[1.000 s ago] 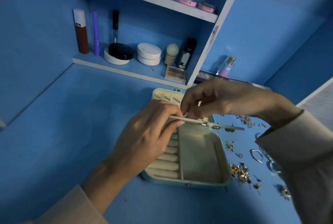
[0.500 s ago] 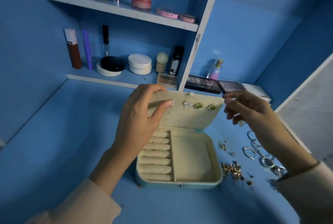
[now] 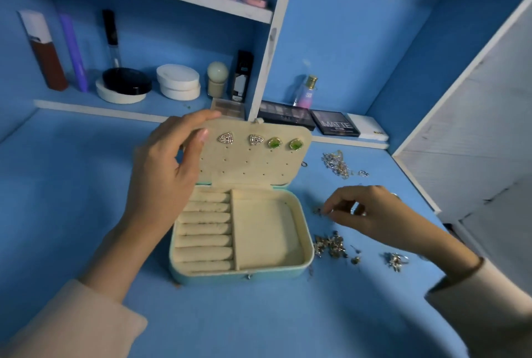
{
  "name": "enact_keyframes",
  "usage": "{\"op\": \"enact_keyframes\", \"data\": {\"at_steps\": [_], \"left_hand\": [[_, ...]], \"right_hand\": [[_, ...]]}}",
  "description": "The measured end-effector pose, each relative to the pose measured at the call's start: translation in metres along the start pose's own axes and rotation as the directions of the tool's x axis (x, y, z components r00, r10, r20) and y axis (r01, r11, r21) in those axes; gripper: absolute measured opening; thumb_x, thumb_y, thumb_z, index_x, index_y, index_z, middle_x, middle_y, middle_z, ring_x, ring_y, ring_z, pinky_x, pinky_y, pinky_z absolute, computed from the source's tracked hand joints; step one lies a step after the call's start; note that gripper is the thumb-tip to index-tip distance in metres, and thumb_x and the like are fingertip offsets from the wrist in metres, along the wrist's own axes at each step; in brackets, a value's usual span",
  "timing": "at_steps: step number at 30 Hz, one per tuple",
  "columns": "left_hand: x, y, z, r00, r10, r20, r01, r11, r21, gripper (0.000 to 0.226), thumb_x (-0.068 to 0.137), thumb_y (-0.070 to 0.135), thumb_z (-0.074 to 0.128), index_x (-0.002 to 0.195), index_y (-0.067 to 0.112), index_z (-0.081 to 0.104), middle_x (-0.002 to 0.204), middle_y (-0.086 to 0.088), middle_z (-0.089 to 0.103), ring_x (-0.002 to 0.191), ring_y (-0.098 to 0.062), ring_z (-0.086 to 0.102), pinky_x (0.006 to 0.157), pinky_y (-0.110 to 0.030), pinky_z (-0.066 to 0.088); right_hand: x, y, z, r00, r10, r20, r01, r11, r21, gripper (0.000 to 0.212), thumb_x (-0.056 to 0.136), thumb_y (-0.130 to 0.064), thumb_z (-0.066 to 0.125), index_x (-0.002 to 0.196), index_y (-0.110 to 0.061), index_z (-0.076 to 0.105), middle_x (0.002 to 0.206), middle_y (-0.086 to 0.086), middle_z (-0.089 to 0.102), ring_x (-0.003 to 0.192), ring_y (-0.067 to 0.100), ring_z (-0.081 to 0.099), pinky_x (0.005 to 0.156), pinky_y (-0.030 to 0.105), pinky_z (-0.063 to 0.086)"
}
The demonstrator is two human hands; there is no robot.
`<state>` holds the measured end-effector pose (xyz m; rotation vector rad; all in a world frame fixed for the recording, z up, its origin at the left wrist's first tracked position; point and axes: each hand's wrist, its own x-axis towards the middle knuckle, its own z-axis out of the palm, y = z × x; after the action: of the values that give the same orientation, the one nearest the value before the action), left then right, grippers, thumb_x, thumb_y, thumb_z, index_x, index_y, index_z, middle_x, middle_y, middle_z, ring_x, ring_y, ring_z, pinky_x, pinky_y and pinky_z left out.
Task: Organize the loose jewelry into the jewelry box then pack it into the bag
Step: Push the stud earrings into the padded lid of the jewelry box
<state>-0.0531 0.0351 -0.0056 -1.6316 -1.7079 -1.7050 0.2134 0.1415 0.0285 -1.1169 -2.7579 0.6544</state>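
A pale teal jewelry box (image 3: 309, 254) lies open on the blue desk, its cream lid (image 3: 253, 167) standing upright. Two triangular studs (image 3: 226, 138) and two green studs (image 3: 296, 144) are pinned along the lid's top row. My left hand (image 3: 167, 167) holds the lid's left top corner, thumb in front and fingers over the edge. My right hand (image 3: 362, 210) is down on the desk right of the box, fingertips pinching at a small loose piece (image 3: 318, 210). More loose jewelry (image 3: 331, 246) lies scattered just right of the box.
A tangle of chains (image 3: 336, 163) lies farther back on the right. Eyeshadow palettes (image 3: 335, 126) and a perfume bottle (image 3: 305, 92) stand behind the box. Shelves (image 3: 149, 111) with cosmetics fill the back wall. A white panel (image 3: 472, 138) bounds the desk on the right.
The lid went from lowered flat between both hands to standing upright. My right hand left the lid's right corner and came down to the loose jewelry on the desk.
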Motion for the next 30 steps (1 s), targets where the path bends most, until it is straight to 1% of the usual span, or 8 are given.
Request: {"op": "enact_keyframes", "data": {"at_steps": [4,6,9,15,20,22,28,30], "left_hand": [[-0.001,0.001,-0.001,1.0,-0.003,0.012,0.003,1.0,-0.001,0.026,0.096,0.003,0.049,0.116,0.006,0.063,0.1,0.001,0.062,0.085,-0.014,0.057,0.077,-0.029,0.047],[-0.002,0.002,-0.001,1.0,-0.008,0.014,0.007,1.0,0.013,0.026,0.095,0.003,0.048,0.116,0.005,0.063,0.099,-0.004,0.065,0.082,-0.016,0.056,0.076,-0.031,0.045],[-0.002,0.001,-0.001,0.999,-0.025,0.022,0.025,1.0,0.018,0.027,0.095,0.003,0.047,0.117,0.006,0.063,0.098,-0.013,0.067,0.081,-0.019,0.055,0.076,-0.034,0.046],[-0.001,0.0,-0.001,0.999,-0.02,0.038,0.019,1.0,0.02,0.027,0.096,0.002,0.047,0.118,0.006,0.062,0.096,-0.013,0.066,0.079,-0.018,0.054,0.072,-0.037,0.046],[-0.002,0.001,-0.002,0.999,-0.035,0.042,0.034,0.999,0.019,0.027,0.096,0.003,0.048,0.118,0.007,0.062,0.094,-0.013,0.066,0.077,-0.016,0.052,0.07,-0.024,0.042],[-0.001,0.0,-0.002,0.998,-0.044,0.039,0.043,0.999,0.013,0.027,0.096,0.004,0.048,0.118,0.007,0.063,0.094,-0.013,0.066,0.076,-0.017,0.053,0.07,-0.024,0.043],[-0.001,0.001,-0.002,0.998,-0.053,0.04,0.053,0.999,-0.001,0.027,0.097,0.006,0.047,0.119,0.009,0.062,0.094,-0.017,0.066,0.077,-0.023,0.054,0.067,-0.031,0.046],[-0.002,0.001,-0.002,0.998,-0.053,0.042,0.053,0.999,0.004,0.027,0.097,0.007,0.047,0.119,0.009,0.062,0.094,-0.017,0.066,0.076,-0.021,0.054,0.068,-0.029,0.046]], "right_hand": [[-0.008,0.004,-0.003,0.995,-0.08,0.064,0.082,0.996,-0.035,0.017,0.085,-0.011,0.065,0.088,-0.027,0.069,0.081,-0.008,0.068,0.072,0.002,0.057,0.064,0.011,0.041],[-0.01,0.005,-0.002,0.986,-0.128,0.104,0.133,0.99,-0.043,0.015,0.082,-0.017,0.065,0.09,-0.03,0.069,0.083,-0.01,0.065,0.078,0.007,0.057,0.066,0.015,0.043],[-0.011,0.003,0.002,0.975,-0.18,0.133,0.192,0.978,-0.083,0.018,0.078,-0.024,0.06,0.092,-0.031,0.069,0.081,-0.013,0.06,0.082,0.009,0.055,0.07,0.01,0.038],[-0.01,0.003,0.004,0.969,-0.174,0.177,0.209,0.957,-0.2,0.022,0.083,-0.016,0.063,0.1,-0.029,0.066,0.086,-0.012,0.056,0.087,0.005,0.049,0.072,0.007,0.034],[-0.011,0.004,0.004,0.985,-0.146,0.097,0.167,0.947,-0.273,0.015,0.084,-0.02,0.062,0.097,-0.028,0.065,0.081,-0.014,0.052,0.08,0.003,0.048,0.075,0.026,0.045],[-0.012,0.004,0.002,0.986,-0.135,0.095,0.156,0.949,-0.273,0.014,0.085,-0.021,0.062,0.098,-0.029,0.065,0.081,-0.013,0.053,0.08,0.003,0.049,0.076,0.027,0.045],[-0.017,0.007,-0.005,0.986,-0.088,0.144,0.124,0.957,-0.264,0.023,0.084,-0.014,0.057,0.098,-0.031,0.065,0.084,-0.015,0.055,0.083,0.004,0.051,0.069,0.013,0.039],[-0.019,0.007,-0.007,0.984,-0.088,0.156,0.122,0.966,-0.229,0.025,0.083,-0.01,0.058,0.096,-0.032,0.065,0.083,-0.014,0.056,0.083,0.006,0.051,0.069,0.009,0.037]]}}
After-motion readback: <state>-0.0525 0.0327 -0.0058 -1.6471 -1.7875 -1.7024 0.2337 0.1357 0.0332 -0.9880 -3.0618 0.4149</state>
